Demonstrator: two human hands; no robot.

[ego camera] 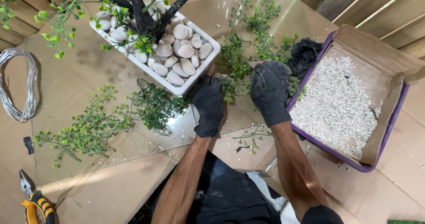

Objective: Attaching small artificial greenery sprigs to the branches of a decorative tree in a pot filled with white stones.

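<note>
Head view: looked straight down on a desk [110, 193] covered with cardboard and a glass sheet [79, 91].
Left hand: the left hand [208, 105], in a black glove, sat at the centre of the frame with its forearm running up from the bottom edge; the fingers pointed toward the near corner of the white planter [195, 80] and lay flat on the glass. Its grip looked loosely curled rather than spread, and whether it pinched anything could not be told.
Right hand: the right hand [270, 91], also gloved in black, sat just right of centre, knuckles up, wrist bent down; its grip was curled over the green sprigs [248, 51] and seemed to clutch their stems, though the fingertips were hidden.
Planter: a white rectangular one, upper centre, filled with pale pebbles [179, 46] around dark branches [141, 11].
Loose foliage: more sprigs [88, 126] lay left of centre on the glass.
Tray: a purple tray [394, 122] lined with cardboard held white gravel [336, 104] at right, just beside the right hand.
Tools: coiled wire [20, 84] at left edge; yellow-handled pliers [35, 202] at lower left.
</note>
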